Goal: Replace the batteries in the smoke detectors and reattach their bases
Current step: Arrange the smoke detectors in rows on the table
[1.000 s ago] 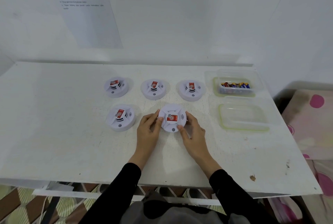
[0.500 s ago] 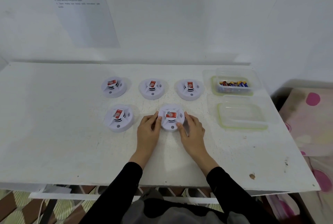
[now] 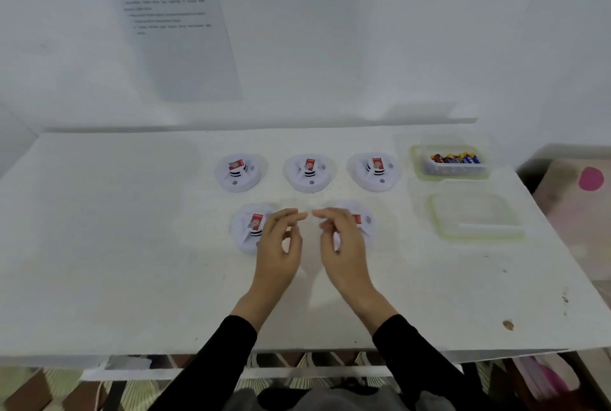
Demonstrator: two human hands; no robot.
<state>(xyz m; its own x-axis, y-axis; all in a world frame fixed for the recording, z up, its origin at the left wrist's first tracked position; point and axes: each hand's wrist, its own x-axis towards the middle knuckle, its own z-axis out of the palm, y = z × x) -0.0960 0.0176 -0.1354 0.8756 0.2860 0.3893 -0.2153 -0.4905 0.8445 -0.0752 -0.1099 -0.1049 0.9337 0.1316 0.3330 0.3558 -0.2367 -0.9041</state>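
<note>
The smoke detectors (image 3: 309,174) in the middle of the frame are white, with red labels and thin black stripes. The table (image 3: 115,245) is white, with a brown spot (image 3: 508,324) at lower right. At right, the box (image 3: 417,166) and lid (image 3: 476,217) are clear with yellow-green rims. The batteries (image 3: 454,158) are red, blue and gold. The sleeves (image 3: 218,361) are black. The cloth (image 3: 562,212) at the right edge is cream with pink dots.

Shows a white table (image 3: 115,245) pushed against a white wall (image 3: 363,47), with a printed sheet (image 3: 178,47) stuck to that wall, its lines too blurred to read. Bears a small brown spot (image 3: 508,324) near the front right edge. Takes in a pale cloth (image 3: 562,212) with a pink dot at the right, and a white rail (image 3: 297,372) and striped floor covering (image 3: 59,387) below the front edge.
</note>
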